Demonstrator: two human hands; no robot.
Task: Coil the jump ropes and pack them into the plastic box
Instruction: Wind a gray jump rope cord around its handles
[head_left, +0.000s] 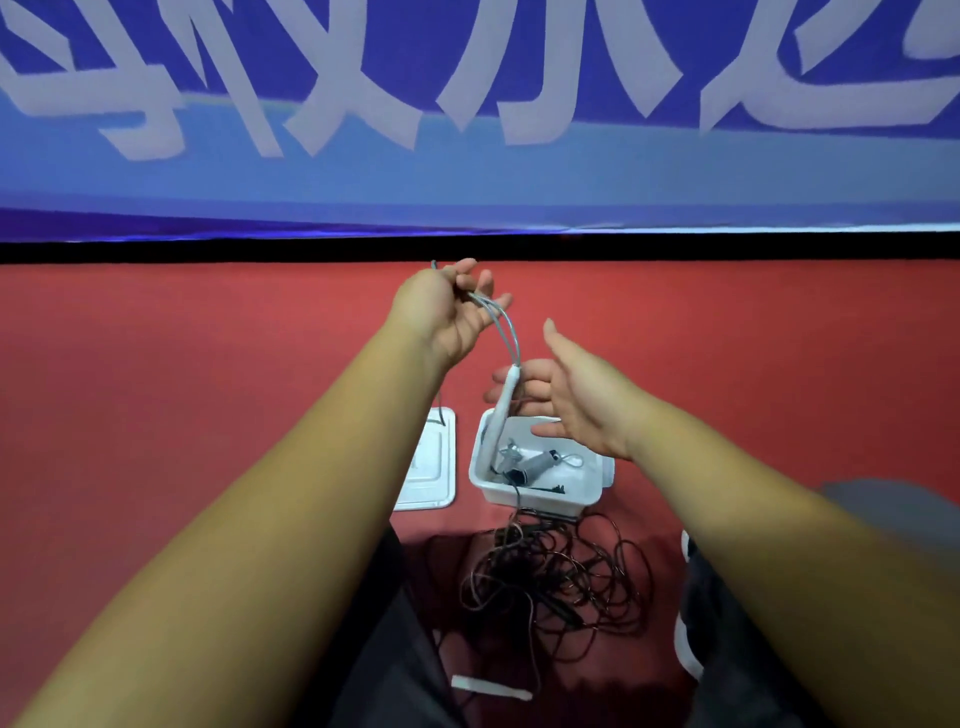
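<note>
Nearest on the red floor, loose handle (491, 687) and tangled thin dark rope (556, 587), just short of the white plastic box (540, 499), lid (431, 467) beside it. Over the box, right hand (576, 400) open by the smooth hanging handle (500, 415), long axis vertical, of a grey rope (508, 332) pinched higher up in the left hand (449, 306).

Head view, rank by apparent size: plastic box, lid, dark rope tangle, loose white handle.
Largest first: dark rope tangle; plastic box; lid, unsure since the left arm hides part; loose white handle.
</note>
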